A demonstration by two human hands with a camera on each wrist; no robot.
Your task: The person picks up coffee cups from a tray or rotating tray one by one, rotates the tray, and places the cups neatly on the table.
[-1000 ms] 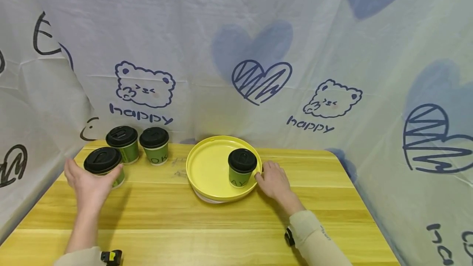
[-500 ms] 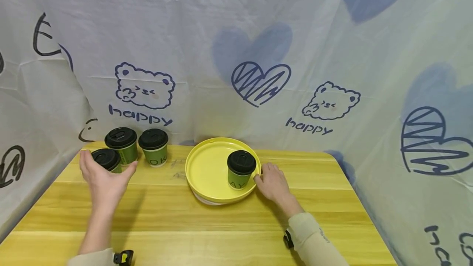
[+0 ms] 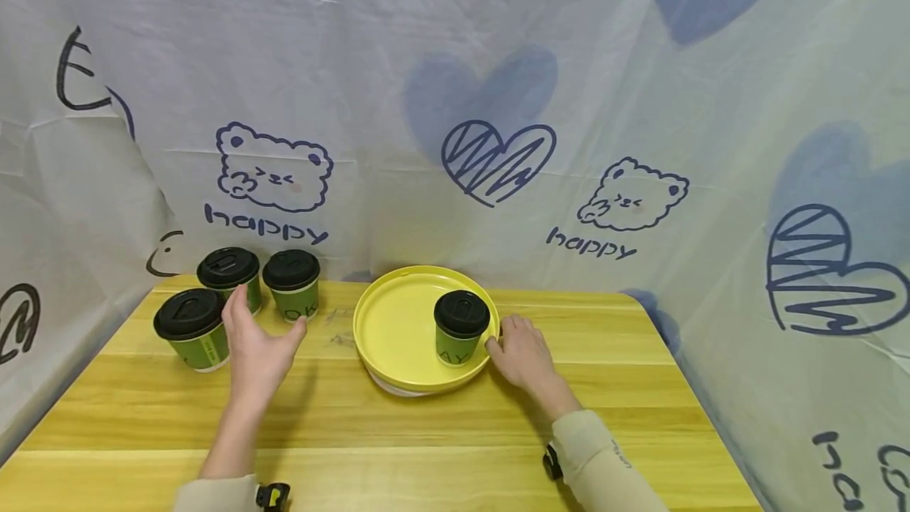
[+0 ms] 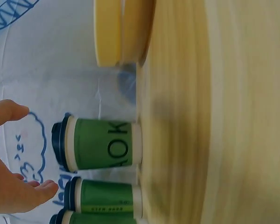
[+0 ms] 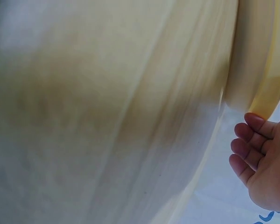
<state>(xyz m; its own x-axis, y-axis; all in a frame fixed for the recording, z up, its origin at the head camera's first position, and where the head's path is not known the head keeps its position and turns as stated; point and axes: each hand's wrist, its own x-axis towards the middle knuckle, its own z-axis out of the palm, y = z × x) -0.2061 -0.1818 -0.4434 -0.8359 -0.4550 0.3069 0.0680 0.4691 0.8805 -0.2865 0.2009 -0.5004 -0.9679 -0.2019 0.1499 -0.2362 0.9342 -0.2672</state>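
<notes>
My left hand (image 3: 257, 354) hovers with thumb and fingers spread, just in front of a green paper coffee cup (image 3: 293, 299) with a black lid. In the left wrist view that cup (image 4: 95, 144) shows the letters OK and stands apart from the fingertips. Two more lidded cups stand left of the hand, one in front (image 3: 192, 330) and one behind (image 3: 226, 267). On the yellow round tray (image 3: 394, 322) stands another cup (image 3: 460, 324), marked AY. My right hand (image 3: 526, 354) touches the tray's right edge; in the right wrist view its fingers (image 5: 246, 149) are slightly bent, the thumb hidden.
A pale base (image 3: 398, 388) shows under the tray. The wooden table (image 3: 398, 457) ends at the back against a white curtain (image 3: 384, 93) printed with hearts and bears, which hangs on both sides too.
My left hand has moved right, from the front left cup to before the OK cup, leaving the front cup standing. The right hand has stayed at the tray's edge.
</notes>
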